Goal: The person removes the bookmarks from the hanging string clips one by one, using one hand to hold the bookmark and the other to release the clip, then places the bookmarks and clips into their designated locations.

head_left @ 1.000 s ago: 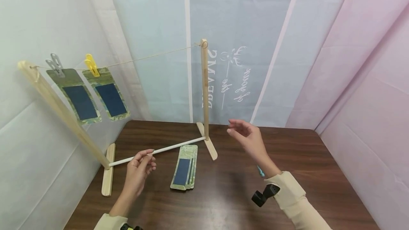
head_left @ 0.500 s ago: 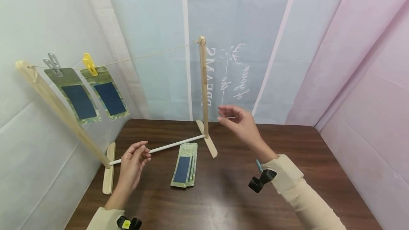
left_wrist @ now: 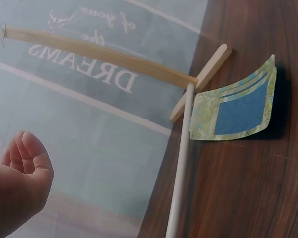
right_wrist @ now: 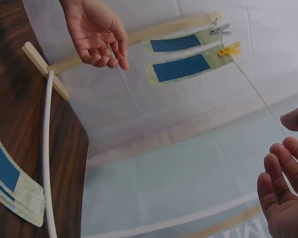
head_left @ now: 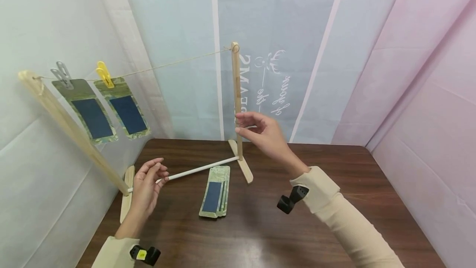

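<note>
left hand (head_left: 146, 185) and right hand (head_left: 264, 133) both hovering half-spread above the table (head_left: 208, 243), clipped cards (head_left: 128, 113) hanging from string (head_left: 186, 61), stacked cards (head_left: 212, 197) lying below

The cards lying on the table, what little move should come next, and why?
Perhaps the left hand should pick up the top card: two cards already hang clipped on the string, more lie stacked on the table, and that hand looks empty.

We see two cards (head_left: 128, 115) clipped to the string (head_left: 178, 62) near the left post (head_left: 77, 135); the card stack (head_left: 213, 197) lies on the table (head_left: 256, 226) before the crossbar (head_left: 202, 168), right of our left hand (head_left: 146, 185).
</note>
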{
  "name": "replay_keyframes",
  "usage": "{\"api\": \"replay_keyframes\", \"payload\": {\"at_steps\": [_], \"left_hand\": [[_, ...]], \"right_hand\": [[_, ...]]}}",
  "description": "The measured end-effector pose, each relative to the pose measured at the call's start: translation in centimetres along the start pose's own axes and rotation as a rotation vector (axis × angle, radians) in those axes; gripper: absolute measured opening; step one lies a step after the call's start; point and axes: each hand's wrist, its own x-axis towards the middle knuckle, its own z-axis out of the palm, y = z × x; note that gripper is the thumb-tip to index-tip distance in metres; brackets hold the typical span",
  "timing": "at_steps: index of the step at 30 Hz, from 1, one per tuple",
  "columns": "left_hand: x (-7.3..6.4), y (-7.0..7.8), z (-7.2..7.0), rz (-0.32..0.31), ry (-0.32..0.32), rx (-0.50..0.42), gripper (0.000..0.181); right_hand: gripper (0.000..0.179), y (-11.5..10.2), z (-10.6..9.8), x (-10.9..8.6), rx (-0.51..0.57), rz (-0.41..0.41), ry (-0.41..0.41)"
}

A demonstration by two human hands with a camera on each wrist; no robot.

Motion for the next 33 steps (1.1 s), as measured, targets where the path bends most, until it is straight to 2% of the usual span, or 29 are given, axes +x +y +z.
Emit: {"api": "replay_keyframes", "payload": {"at_steps": [10,16,21,28,33], "left_hand": [[1.1,1.0,-0.9,0.001,-0.020,-0.117,0.011],[1.6,1.5,-1.2,0.010,0.022,-0.186,0.008],[2.0,2.0,-1.2,0.011,0.053,-0.193,0.008],[2.6,2.8,-1.2,0.022,0.173,-0.214,0.007],[3.2,3.4,-1.1,0.048,0.240,-0.261,0.009]], "right_hand": [[0.030,-2.7,1.7,2.0,0.004,-0.014,-0.049],[0.031,-2.2,2.7,3.3,0.031,-0.041,-0.107],[0.030,-2.5,3.6,4.0,0.046,-0.079,-0.125],[0.031,-3.0,4.7,5.0,0.008,-0.075,-0.152],[0.032,-3.4,5.2,6.0,0.030,-0.087,-0.168]]}}
